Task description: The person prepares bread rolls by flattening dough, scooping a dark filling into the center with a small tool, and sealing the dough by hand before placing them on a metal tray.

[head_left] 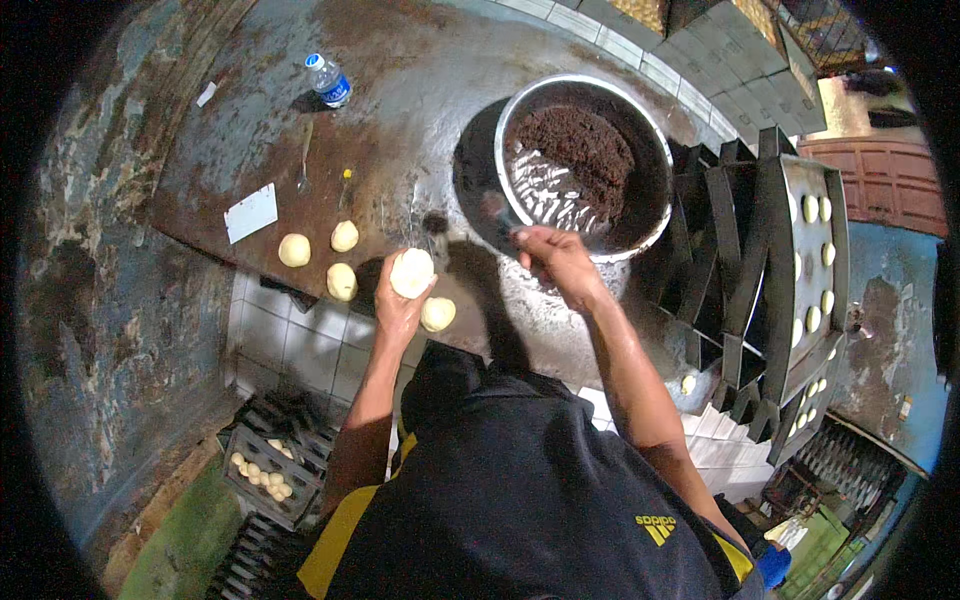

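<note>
My left hand (398, 305) is closed round a pale, rounded piece of dough (412, 273) above the worn metal worktable (215, 160). My right hand (558, 258) grips a small, blurred utensil (498, 210) at the near left rim of a large round metal basin (663, 175); dark brown crumbly filling (580, 145) lies inside, with streaks of bare metal showing. Several dough balls rest near the table's front edge, around my left hand: one at left (294, 250), one behind it (344, 236), one nearer (341, 283) and one just right of that hand (437, 315).
A blue-labelled bottle (332, 85), a spoon (303, 165) and a white card (250, 213) lie left. Stacked metal trays (840, 230) holding dough balls stand right. Another tray with dough (258, 473) sits low left. A mottled wall (110, 350) bounds the left side.
</note>
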### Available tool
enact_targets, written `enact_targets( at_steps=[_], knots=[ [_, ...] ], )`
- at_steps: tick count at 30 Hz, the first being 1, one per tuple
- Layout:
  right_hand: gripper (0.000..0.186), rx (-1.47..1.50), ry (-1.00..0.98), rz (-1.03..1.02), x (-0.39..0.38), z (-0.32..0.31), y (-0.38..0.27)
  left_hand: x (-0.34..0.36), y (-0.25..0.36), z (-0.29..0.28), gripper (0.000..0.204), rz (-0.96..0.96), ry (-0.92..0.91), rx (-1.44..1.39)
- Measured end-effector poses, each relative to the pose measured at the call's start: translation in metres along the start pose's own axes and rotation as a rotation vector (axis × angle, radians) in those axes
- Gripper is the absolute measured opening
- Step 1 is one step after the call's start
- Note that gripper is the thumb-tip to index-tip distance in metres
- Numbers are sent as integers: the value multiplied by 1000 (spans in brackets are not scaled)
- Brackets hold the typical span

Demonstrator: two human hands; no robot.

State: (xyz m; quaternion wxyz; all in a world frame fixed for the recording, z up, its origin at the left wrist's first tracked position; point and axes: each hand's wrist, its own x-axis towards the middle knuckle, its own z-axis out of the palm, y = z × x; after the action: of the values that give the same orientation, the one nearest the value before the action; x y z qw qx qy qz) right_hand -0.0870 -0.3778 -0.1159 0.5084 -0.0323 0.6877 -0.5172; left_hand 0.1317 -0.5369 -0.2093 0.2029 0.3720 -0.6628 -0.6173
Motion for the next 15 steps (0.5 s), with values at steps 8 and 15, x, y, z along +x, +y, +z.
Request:
enact_targets(
  at_steps=[8, 15],
  knots=[
    [22, 270, 207, 32, 79, 53, 66, 26, 19, -6, 56, -53, 51, -165],
    [32, -337, 493, -60, 146, 97, 77, -12, -10, -58, 58, -215, 196, -131]
  ],
)
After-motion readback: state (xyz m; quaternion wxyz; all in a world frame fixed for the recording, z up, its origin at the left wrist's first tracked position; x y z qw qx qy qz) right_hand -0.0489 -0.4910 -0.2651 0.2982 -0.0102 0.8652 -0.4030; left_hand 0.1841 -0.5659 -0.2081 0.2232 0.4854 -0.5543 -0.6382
